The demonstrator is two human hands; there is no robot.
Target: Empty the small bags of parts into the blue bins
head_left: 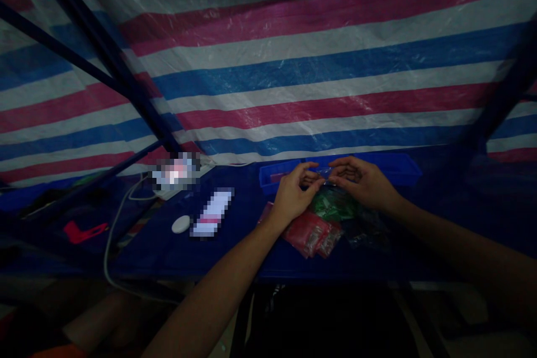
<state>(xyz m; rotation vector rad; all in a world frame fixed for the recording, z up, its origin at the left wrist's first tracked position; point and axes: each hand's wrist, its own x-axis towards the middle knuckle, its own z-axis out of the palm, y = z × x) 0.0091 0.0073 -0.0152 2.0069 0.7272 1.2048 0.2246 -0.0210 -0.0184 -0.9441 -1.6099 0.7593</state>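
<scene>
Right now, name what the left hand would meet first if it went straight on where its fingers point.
The left hand would first meet the clear plastic at its fingertips, then probably the right hand facing it; depth is unclear in this dim view.

No readable text or labels.

Left hand [296, 190], right hand [366, 181], apparently clear plastic [325, 174] held between, red packets [305, 232] near.
</scene>
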